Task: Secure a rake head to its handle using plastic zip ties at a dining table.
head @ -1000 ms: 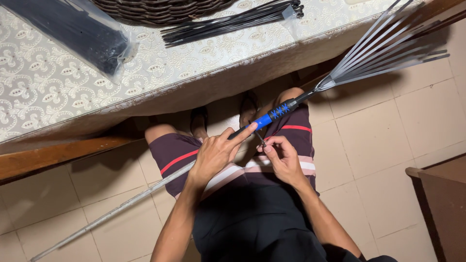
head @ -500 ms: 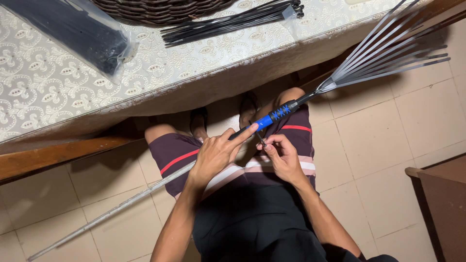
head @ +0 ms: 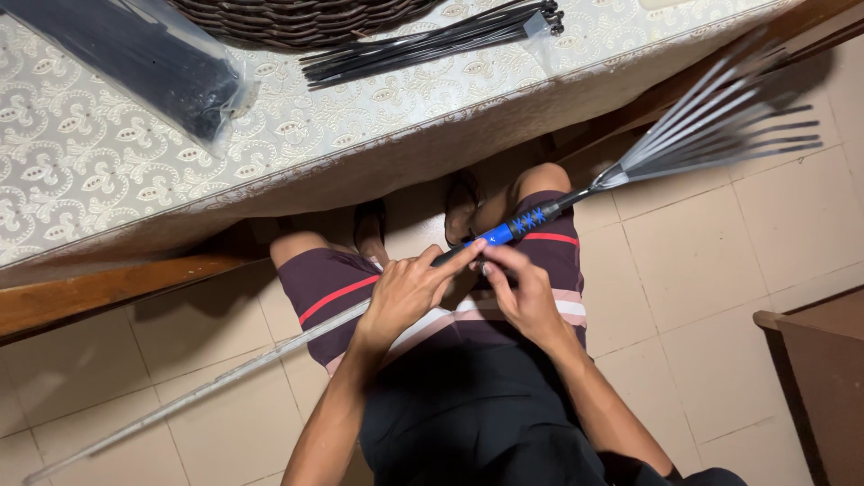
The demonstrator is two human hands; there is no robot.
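My left hand (head: 405, 292) wraps the rake (head: 531, 219) shaft across my lap, steadying it; my right hand (head: 522, 292) pinches near the blue grip (head: 513, 227), fingertips closed, under the table (head: 270, 171).

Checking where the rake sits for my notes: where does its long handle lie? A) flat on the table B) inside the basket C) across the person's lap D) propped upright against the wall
C: the rake handle runs slantwise across the lap, with the left hand and right hand on it near the blue wrap.
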